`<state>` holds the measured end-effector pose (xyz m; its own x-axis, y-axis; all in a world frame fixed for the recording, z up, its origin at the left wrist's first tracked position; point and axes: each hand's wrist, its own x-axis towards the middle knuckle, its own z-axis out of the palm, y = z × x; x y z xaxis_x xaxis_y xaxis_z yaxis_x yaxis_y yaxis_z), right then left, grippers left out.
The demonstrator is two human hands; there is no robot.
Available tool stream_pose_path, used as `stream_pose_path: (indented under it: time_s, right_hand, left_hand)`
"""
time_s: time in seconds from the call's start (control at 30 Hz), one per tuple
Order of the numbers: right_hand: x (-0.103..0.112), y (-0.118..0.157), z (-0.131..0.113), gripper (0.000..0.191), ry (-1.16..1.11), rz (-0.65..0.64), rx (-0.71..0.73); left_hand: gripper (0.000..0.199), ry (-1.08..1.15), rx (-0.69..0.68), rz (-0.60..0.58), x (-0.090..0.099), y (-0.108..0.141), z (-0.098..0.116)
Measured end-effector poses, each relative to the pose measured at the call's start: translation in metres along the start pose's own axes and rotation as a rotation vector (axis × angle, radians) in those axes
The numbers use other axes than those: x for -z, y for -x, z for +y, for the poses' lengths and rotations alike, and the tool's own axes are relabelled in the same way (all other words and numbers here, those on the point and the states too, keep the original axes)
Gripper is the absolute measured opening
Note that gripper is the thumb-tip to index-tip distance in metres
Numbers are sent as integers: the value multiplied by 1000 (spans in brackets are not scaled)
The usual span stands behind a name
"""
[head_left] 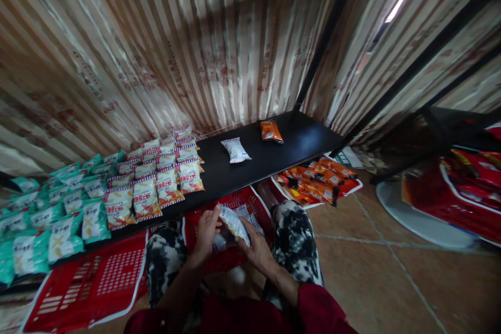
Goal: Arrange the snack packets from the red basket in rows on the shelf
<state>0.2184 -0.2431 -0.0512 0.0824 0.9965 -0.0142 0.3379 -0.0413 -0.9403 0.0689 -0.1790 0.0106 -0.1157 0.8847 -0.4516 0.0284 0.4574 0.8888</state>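
Observation:
A silvery-white snack bag (234, 223) is held between my two hands over a red basket (256, 199) between my knees. My right hand (256, 249) grips its lower right end, while the fingers of my left hand (207, 229) close on its upper left end. Other pale bags (250, 215) lie inside the basket, partly hidden by my hands. On the black shelf (219, 177) in front, rows of white and orange snack bags (146, 195) stand beside rows of teal snack bags (66, 229). A single white bag (235, 150) lies apart from them on the shelf.
An orange bag (271, 131) rests farther right on the shelf. Orange packets fill another basket (358, 186) on the tiled floor. An overturned-looking red basket (90, 287) is at lower left. Black posts (329, 31) and red packets (465, 172) are at right; a striped curtain hangs behind.

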Motion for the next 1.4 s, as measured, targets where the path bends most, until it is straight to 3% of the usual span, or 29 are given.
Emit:
stream_pose_path:
  time_s: [0.17, 0.43, 0.57, 0.7, 0.93, 1.17, 1.4]
  right_hand:
    - [8, 2, -8, 47, -124, -6, -128]
    - [11, 0, -16, 46, -621, -58, -395]
    - [10, -1, -25, 38, -860, -27, -513]
    - [15, -4, -32, 29, -984, -49, -525]
    - [17, -9, -27, 32, -872, -106, -557]
    - [22, -14, -29, 39, -716, -85, -487]
    - [31, -25, -27, 43, -604, -134, -406]
  left_hand:
    - [64, -10, 26, -43, 1, 1, -1]
    - [53, 37, 48, -88, 1, -4, -25]
    - [50, 88, 85, -201, -1, 3, -30]
    - [49, 179, 102, -341, -5, 6, -30]
    - [48, 223, 47, -345, -8, 2, -32]
    - [49, 251, -33, -358, -12, -1, -31]
    - [52, 315, -30, -343, -19, -7, -31]
